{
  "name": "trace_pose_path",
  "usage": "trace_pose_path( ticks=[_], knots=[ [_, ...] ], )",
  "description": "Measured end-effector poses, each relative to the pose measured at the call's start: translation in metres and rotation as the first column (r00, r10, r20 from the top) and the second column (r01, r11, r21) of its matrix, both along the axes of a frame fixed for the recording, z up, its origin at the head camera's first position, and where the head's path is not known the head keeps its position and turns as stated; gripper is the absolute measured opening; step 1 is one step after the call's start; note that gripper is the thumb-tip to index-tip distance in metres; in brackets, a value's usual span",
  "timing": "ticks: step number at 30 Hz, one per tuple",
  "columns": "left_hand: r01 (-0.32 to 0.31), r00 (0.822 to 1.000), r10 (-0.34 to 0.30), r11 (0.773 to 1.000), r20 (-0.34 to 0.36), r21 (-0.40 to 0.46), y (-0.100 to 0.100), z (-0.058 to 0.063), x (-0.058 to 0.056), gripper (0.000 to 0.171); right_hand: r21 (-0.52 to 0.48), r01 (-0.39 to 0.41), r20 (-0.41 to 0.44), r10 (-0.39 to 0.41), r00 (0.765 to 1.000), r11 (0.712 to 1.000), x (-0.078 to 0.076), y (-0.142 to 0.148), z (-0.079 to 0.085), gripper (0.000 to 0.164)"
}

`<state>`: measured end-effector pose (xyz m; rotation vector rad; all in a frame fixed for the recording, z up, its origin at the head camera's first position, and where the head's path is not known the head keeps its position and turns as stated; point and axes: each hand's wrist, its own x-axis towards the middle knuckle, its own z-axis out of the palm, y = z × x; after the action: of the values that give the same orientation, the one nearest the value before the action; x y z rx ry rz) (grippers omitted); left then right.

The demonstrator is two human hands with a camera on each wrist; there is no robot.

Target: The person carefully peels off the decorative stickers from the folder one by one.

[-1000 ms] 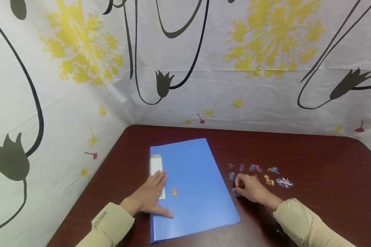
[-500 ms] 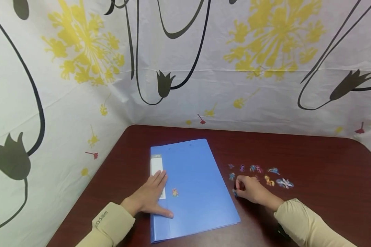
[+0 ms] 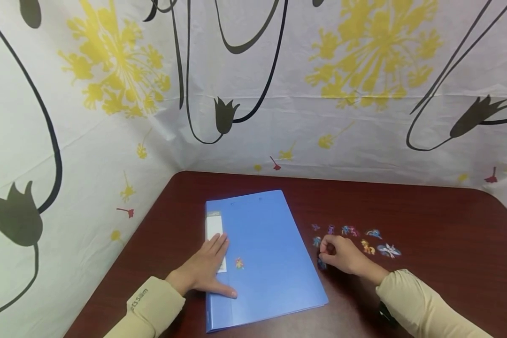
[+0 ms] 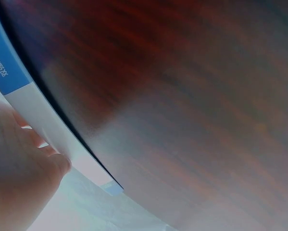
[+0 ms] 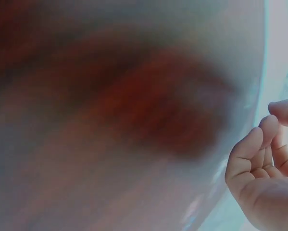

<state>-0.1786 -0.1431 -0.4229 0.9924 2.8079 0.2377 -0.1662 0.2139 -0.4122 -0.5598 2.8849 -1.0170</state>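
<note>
Free room about the blue folder [image 3: 274,234]: the desk [image 3: 443,225] is bare in a slim strip behind the folder and over a wide stretch far to its right, bounded at the back by printed cloth [image 3: 253,145]. Just to the folder's right, only a narrow gap lies before the small stickers [image 3: 389,250] and the right hand [image 3: 342,256]. The left hand [image 3: 203,267] obstructs the folder's left edge; the folder's upper and right portions lie open to passage.

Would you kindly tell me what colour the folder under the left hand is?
The folder is blue; it shows best in the head view.
</note>
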Motion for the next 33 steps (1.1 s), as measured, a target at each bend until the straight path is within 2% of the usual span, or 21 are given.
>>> trace_pose_path(
  ticks=[4, 9, 17, 25, 33],
  knots=[
    [0.002, 1.000, -0.002, 1.000, 0.000, 0.000, 0.000, 0.001, 0.000, 0.119, -0.045, -0.020, -0.031, 0.019, 0.999, 0.999, -0.007, -0.017, 0.007, 0.014],
    [0.007, 1.000, -0.007, 1.000, -0.004, -0.002, 0.000, 0.001, 0.000, 0.119, -0.101, -0.090, -0.054, 0.084, 0.995, 0.991, -0.014, -0.049, 0.015, 0.011],
    [-0.009, 1.000, 0.009, 1.000, 0.009, -0.004, 0.000, -0.002, 0.000, 0.121, -0.102, -0.181, -0.067, 0.175, 0.982, 0.978, -0.023, -0.100, 0.011, 0.007],
    [-0.004, 1.000, 0.004, 1.000, -0.009, 0.001, -0.002, -0.004, 0.000, 0.122, -0.046, -0.206, 0.009, 0.207, 0.978, 0.977, -0.026, -0.143, 0.003, 0.004],
    [0.006, 1.000, -0.006, 1.000, -0.008, 0.001, -0.003, -0.003, -0.001, 0.120, -0.046, -0.229, 0.086, 0.232, 0.969, 0.972, -0.026, -0.164, 0.000, 0.005]
  ],
)
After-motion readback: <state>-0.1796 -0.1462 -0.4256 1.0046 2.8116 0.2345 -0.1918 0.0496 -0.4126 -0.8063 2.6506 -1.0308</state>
